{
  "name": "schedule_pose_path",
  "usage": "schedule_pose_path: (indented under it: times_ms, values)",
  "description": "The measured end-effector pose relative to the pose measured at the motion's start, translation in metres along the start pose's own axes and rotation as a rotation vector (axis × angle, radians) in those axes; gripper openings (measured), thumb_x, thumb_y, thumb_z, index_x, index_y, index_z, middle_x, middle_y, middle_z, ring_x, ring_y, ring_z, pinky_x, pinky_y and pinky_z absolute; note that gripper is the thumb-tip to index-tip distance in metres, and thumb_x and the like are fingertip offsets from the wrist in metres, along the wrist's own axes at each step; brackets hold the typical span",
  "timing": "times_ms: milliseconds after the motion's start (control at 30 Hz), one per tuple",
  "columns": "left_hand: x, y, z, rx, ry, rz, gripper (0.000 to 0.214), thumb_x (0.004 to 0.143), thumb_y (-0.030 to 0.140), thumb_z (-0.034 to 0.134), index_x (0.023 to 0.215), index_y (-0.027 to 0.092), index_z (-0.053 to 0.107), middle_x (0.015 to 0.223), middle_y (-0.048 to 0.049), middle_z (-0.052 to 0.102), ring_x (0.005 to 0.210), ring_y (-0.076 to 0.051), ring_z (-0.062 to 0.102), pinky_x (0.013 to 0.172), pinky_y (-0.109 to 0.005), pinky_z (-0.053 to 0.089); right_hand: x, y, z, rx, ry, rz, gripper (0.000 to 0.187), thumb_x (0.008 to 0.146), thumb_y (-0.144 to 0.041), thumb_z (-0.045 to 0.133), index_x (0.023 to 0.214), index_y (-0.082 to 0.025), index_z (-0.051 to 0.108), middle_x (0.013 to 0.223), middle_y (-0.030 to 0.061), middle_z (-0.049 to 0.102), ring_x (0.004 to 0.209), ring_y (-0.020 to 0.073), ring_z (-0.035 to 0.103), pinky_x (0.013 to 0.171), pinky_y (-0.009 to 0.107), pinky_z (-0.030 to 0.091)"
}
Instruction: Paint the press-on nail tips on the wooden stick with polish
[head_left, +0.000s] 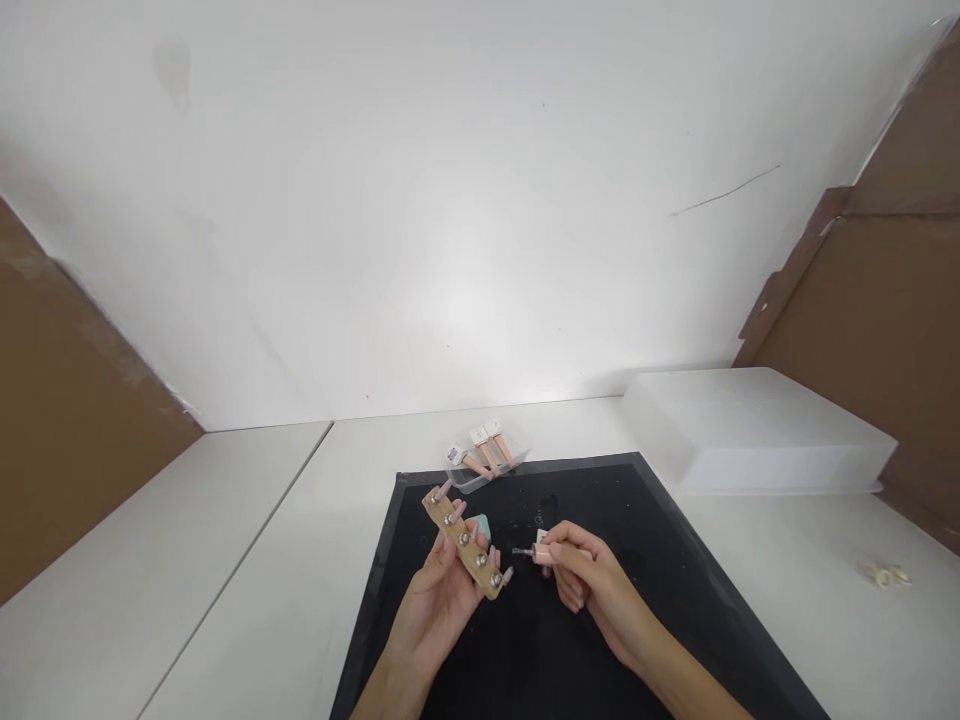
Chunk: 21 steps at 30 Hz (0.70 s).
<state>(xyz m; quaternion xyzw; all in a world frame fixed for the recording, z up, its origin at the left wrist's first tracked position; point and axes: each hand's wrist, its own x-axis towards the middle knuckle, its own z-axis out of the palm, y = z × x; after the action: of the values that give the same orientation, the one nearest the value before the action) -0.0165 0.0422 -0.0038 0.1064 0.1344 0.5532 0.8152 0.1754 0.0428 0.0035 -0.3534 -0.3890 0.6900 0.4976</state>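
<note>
My left hand [439, 600] is closed around a small wooden strip [463, 540] that carries several metal studs, each with a pale false nail tip on it. It holds the strip tilted above a black mat [525, 640]. My right hand [581, 575] pinches a pink nail-polish brush cap [541, 551], its thin brush pointing left toward the strip's lower end. A small teal object [480, 525] shows just behind the strip, between my left fingers.
A clear tray [469, 480] with pink polish bottles [487, 452] lies at the mat's far edge. A white box [750, 430] stands at the right. A small pale item [885, 574] lies on the white table [225, 560]. Brown cardboard panels flank both sides.
</note>
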Motion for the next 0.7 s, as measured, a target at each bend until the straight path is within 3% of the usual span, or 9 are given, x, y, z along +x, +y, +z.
schedule_pose_path:
  times_ms: [333, 700]
  values:
    - [-0.003, 0.0, 0.005, 0.025, 0.037, 0.019, 0.03, 0.08, 0.017, 0.055, 0.105, 0.033, 0.061, 0.09, 0.0023, 0.068, 0.085, -0.012, 0.062, 0.093, -0.037, 0.041, -0.005, -0.003, 0.005, 0.043, -0.068, 0.019, 0.02, 0.073, -0.033, 0.067, 0.07, -0.016, 0.058, 0.038, -0.0109, 0.032, 0.036, 0.0051, 0.021, 0.038, 0.02, 0.021]
    - [-0.006, -0.002, 0.01, 0.048, 0.048, 0.019, 0.042, 0.076, 0.016, 0.06, 0.115, 0.034, 0.054, 0.092, 0.0019, 0.066, 0.085, -0.012, 0.061, 0.091, -0.035, 0.041, -0.007, -0.001, 0.009, 0.048, -0.047, -0.015, 0.018, 0.077, -0.032, 0.064, 0.07, -0.016, 0.058, 0.04, -0.0109, 0.029, 0.038, 0.0053, 0.019, 0.039, 0.02, 0.021]
